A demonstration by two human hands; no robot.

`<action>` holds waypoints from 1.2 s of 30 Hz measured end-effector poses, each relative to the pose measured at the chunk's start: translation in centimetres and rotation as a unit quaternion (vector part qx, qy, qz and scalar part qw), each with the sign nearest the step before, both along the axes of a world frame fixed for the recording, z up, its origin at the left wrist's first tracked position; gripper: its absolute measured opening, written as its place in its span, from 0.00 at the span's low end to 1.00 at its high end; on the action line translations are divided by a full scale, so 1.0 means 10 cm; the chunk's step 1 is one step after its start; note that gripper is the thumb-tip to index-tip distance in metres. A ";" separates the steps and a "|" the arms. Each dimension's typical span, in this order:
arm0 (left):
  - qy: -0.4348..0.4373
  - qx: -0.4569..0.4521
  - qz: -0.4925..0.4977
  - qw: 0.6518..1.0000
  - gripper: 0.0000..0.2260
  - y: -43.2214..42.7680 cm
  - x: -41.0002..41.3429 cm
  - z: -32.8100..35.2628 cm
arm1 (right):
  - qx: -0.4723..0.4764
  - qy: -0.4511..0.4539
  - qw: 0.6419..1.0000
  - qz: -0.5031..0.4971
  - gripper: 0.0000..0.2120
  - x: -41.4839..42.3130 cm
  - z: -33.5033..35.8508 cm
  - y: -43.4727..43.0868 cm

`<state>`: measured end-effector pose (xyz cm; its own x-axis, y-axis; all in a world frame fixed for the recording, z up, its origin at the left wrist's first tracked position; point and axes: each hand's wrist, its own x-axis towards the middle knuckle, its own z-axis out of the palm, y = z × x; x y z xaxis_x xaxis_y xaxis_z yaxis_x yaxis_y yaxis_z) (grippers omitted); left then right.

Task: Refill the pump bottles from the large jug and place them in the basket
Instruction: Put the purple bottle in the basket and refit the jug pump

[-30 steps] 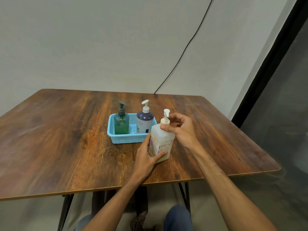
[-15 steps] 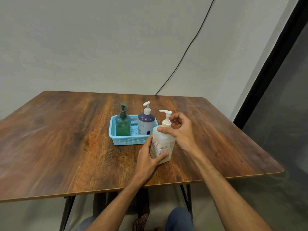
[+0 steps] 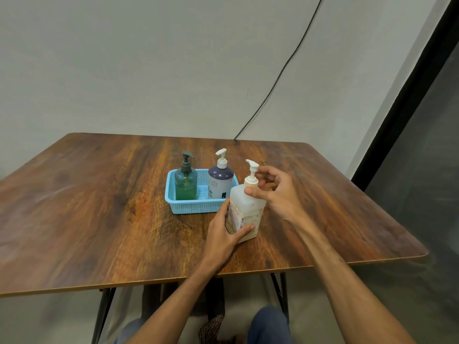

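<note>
A translucent white pump bottle (image 3: pixel 244 207) with a red-printed label stands upright on the wooden table (image 3: pixel 99 207), just right of the basket's front corner. My left hand (image 3: pixel 223 232) wraps its lower body. My right hand (image 3: pixel 273 189) pinches the collar of its white pump head (image 3: pixel 252 167). A light-blue plastic basket (image 3: pixel 193 206) sits at the table's middle. Inside it stand a green pump bottle (image 3: pixel 186 183) on the left and a purple-and-white pump bottle (image 3: pixel 220 181) on the right. No large jug is in view.
A black cable (image 3: pixel 280 73) runs down the pale wall to the table's back edge. A dark frame (image 3: pixel 409 95) and a grey panel stand at the right. The table's front edge is near my knees (image 3: pixel 268 324).
The white bottle's pump head has turned: its nozzle faced me a second ago and now points left. My right hand's fingers have shifted around the collar. My left hand keeps its hold.
</note>
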<state>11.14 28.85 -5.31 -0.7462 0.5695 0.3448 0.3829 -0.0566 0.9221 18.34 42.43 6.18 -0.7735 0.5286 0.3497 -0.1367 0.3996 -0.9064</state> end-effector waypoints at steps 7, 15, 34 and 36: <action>0.010 0.002 -0.001 1.000 0.37 -0.01 0.00 0.01 | -0.002 0.018 0.999 -0.045 0.18 -0.05 -0.07 -0.03; 0.005 0.002 -0.001 1.000 0.38 0.00 0.00 0.00 | -0.022 -0.014 1.000 0.008 0.20 -0.01 -0.02 0.01; -0.005 -0.004 -0.001 1.000 0.40 0.00 0.00 -0.01 | -0.005 -0.003 0.999 -0.054 0.17 -0.07 -0.07 -0.08; -0.005 -0.003 -0.002 1.000 0.40 0.00 -0.01 -0.01 | 0.010 0.009 0.998 -0.068 0.21 -0.10 -0.07 -0.10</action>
